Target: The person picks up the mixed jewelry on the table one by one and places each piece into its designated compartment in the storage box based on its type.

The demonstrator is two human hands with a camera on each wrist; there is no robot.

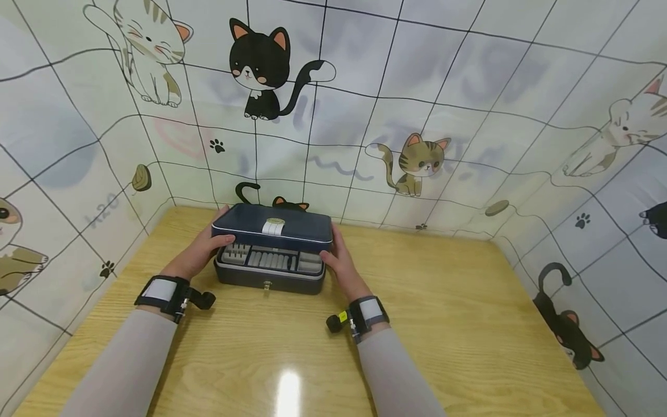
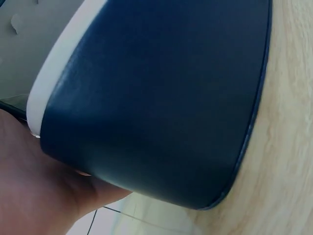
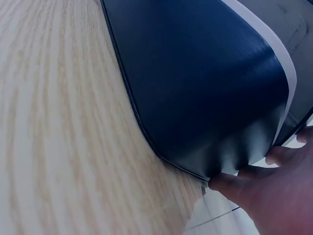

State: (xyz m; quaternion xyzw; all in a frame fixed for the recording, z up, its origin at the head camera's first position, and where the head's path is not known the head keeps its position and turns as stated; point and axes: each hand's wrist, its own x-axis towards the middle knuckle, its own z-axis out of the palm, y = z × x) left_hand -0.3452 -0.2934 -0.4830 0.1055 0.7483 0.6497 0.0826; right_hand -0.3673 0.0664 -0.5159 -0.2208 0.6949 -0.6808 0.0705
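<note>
A navy jewelry box [image 1: 268,282] rests on the table, its lid [image 1: 245,219] tilted partway up. Grey lined compartments [image 1: 271,260] show inside the opening, and a small metal clasp sits on the front. My left hand [image 1: 198,252] holds the left end, thumb on the lid's front corner. At the right end, my right hand [image 1: 343,263] grips with its thumb by the lid's lower edge. The right wrist view shows fingertips [image 3: 227,183] touching the box's dark side. In the left wrist view the box side hides most of the left fingers.
The wooden table [image 1: 427,307] extends in front of the box and to its right. Behind it hangs a white grid-patterned cloth [image 1: 354,116] with cartoon cats, which also lines both sides. Each wrist wears a strapped camera.
</note>
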